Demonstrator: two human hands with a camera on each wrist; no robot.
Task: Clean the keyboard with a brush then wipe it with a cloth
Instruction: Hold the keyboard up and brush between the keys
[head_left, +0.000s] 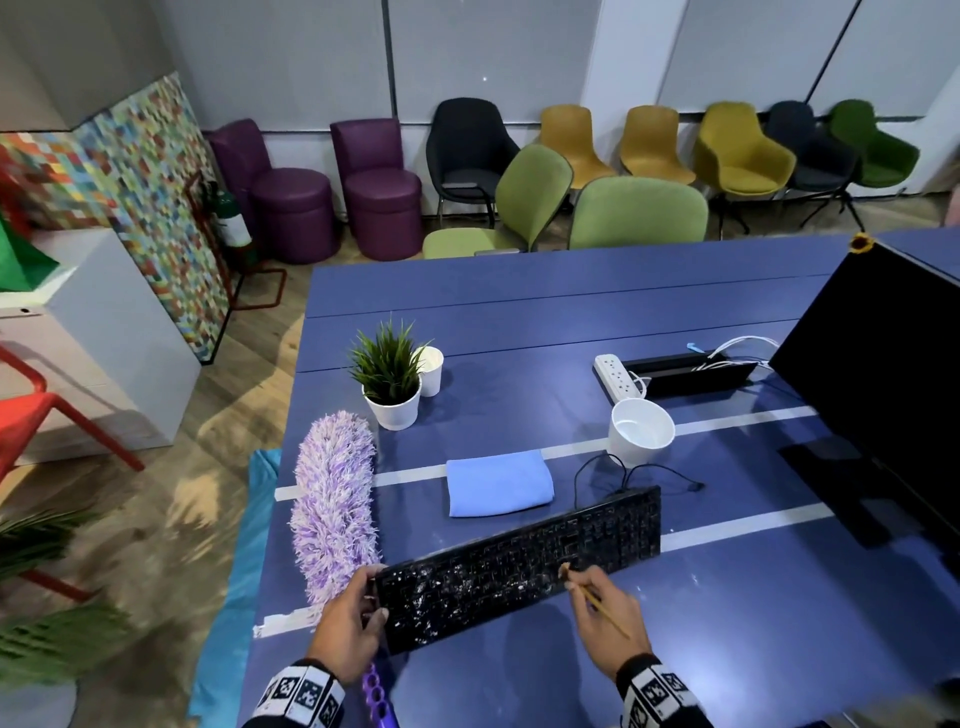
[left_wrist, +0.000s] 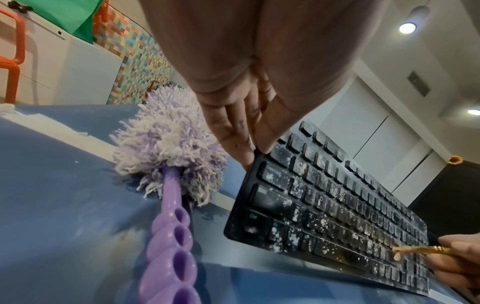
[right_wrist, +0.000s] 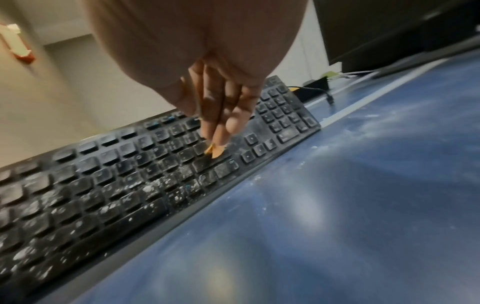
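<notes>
A black keyboard (head_left: 519, 561) speckled with white dust lies slanted on the blue table (head_left: 571, 322). My left hand (head_left: 353, 618) grips its near-left end, thumb on top (left_wrist: 270, 131). My right hand (head_left: 605, 613) pinches a thin brush (head_left: 592, 597) with a wooden handle; its tan bristles (right_wrist: 214, 151) touch the keys right of the middle. The same keyboard (left_wrist: 337, 205) and brush tip (left_wrist: 405, 250) show in the left wrist view. The keyboard (right_wrist: 155, 164) fills the right wrist view. A folded blue cloth (head_left: 498, 483) lies behind the keyboard.
A purple fluffy duster (head_left: 335, 504) lies left of the keyboard, its handle (left_wrist: 171, 246) under my left wrist. A potted plant (head_left: 389, 384), paper cup (head_left: 431, 369), white bowl (head_left: 641, 431), power strip (head_left: 618, 374) and black monitor (head_left: 883, 374) stand farther back.
</notes>
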